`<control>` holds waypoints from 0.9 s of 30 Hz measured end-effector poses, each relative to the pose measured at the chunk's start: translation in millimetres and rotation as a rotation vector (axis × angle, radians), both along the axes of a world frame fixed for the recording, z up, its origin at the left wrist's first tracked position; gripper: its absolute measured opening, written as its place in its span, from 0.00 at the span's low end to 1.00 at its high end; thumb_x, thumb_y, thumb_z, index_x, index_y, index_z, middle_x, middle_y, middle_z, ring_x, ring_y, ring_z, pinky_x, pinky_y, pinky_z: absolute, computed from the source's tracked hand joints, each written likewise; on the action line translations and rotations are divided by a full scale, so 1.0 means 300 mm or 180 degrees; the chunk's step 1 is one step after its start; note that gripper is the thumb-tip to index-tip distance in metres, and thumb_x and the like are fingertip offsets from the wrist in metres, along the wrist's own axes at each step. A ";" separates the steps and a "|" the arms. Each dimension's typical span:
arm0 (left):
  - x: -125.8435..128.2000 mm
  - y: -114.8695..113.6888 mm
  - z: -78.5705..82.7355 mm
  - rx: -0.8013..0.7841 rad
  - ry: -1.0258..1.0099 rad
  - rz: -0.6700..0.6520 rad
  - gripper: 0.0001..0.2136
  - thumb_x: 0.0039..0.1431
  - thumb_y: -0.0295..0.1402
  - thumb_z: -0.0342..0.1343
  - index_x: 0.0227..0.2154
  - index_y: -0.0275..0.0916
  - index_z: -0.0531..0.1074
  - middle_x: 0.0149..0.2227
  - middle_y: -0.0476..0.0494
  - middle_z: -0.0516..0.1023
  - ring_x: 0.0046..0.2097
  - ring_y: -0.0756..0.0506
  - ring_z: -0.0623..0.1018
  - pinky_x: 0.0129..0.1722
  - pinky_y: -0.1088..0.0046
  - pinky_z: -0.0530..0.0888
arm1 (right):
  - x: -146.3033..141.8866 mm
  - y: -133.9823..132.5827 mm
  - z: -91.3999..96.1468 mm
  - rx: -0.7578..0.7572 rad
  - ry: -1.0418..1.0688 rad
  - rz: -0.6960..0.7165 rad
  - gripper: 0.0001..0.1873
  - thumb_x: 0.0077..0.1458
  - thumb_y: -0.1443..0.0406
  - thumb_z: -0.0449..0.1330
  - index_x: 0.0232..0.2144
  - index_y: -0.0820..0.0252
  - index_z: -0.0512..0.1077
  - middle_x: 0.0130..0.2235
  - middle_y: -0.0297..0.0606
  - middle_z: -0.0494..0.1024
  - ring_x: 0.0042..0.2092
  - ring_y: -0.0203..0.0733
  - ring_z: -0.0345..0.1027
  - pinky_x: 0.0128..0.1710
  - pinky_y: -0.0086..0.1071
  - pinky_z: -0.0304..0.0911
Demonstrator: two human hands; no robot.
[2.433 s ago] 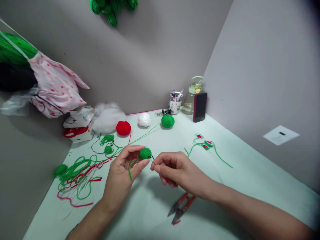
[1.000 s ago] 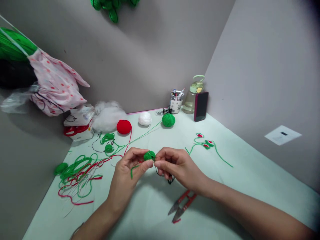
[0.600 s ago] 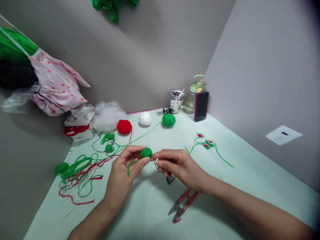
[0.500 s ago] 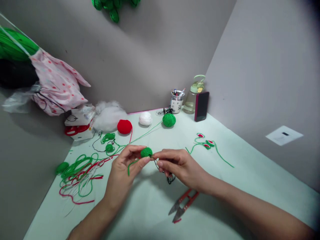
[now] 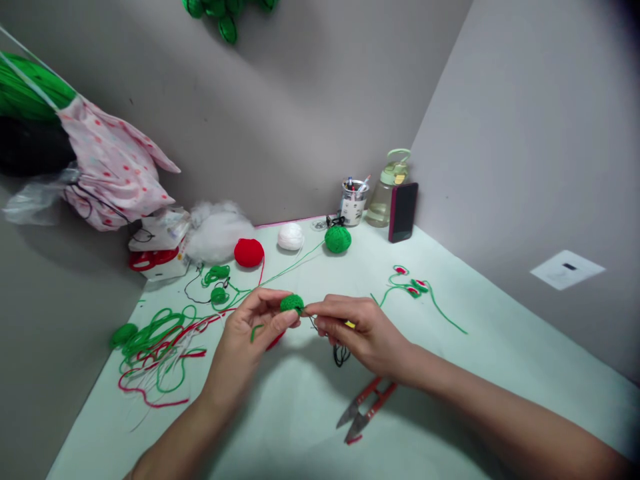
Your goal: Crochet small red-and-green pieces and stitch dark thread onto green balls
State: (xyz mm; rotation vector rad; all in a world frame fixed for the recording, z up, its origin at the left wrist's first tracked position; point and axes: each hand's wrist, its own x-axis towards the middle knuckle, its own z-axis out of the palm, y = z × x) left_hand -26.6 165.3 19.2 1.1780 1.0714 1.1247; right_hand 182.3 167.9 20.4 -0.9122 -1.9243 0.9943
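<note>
My left hand (image 5: 260, 327) pinches a small rounded green crocheted piece (image 5: 291, 304) between thumb and fingers. A short green yarn tail lies against that thumb, and a bit of red shows beneath it. Held in my closed right hand (image 5: 357, 330) is a slim tool that looks like a crochet hook, mostly hidden; a yellow part (image 5: 351, 325) shows behind the fingers. Its tip end meets the right edge of the green piece. Black yarn (image 5: 341, 355) runs from there and hangs in loops under my right hand. Orange-handled thread snips (image 5: 367, 407) lie below that hand.
Loose green, red and white yarn (image 5: 160, 347) spreads at the left. Red (image 5: 249, 253), white (image 5: 291, 237) and green (image 5: 338, 239) yarn balls stand behind my hands. Small crocheted pieces (image 5: 413, 291) lie to the right. A phone (image 5: 403, 213) leans by a bottle (image 5: 381, 200).
The left hand has turned slightly with the green piece, its yarn tail shifting and red appearing below. The right hand has rolled a little, and a yellow part now shows.
</note>
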 end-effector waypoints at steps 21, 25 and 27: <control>0.019 -0.009 -0.022 0.0226 0.0356 -0.0241 0.11 0.62 0.40 0.63 0.46 0.46 0.77 0.44 0.48 0.81 0.47 0.47 0.79 0.49 0.74 0.73 | 0.032 0.052 0.028 -0.0409 0.0085 -0.0625 0.16 0.69 0.56 0.54 0.45 0.58 0.76 0.47 0.43 0.78 0.51 0.44 0.71 0.55 0.39 0.62; 0.011 -0.006 -0.020 0.0406 0.0442 -0.0411 0.12 0.64 0.38 0.61 0.49 0.47 0.77 0.49 0.47 0.82 0.50 0.45 0.79 0.52 0.72 0.74 | 0.024 0.059 -0.002 -0.1254 0.0577 0.0271 0.23 0.70 0.50 0.49 0.51 0.59 0.74 0.50 0.44 0.78 0.46 0.41 0.74 0.52 0.38 0.65; 0.008 -0.002 -0.015 0.0583 0.0536 -0.0411 0.12 0.63 0.36 0.61 0.49 0.46 0.77 0.51 0.45 0.82 0.52 0.44 0.80 0.52 0.71 0.75 | 0.020 0.065 -0.014 -0.1780 0.0750 0.0718 0.26 0.68 0.47 0.51 0.45 0.62 0.75 0.37 0.39 0.78 0.29 0.34 0.69 0.38 0.34 0.68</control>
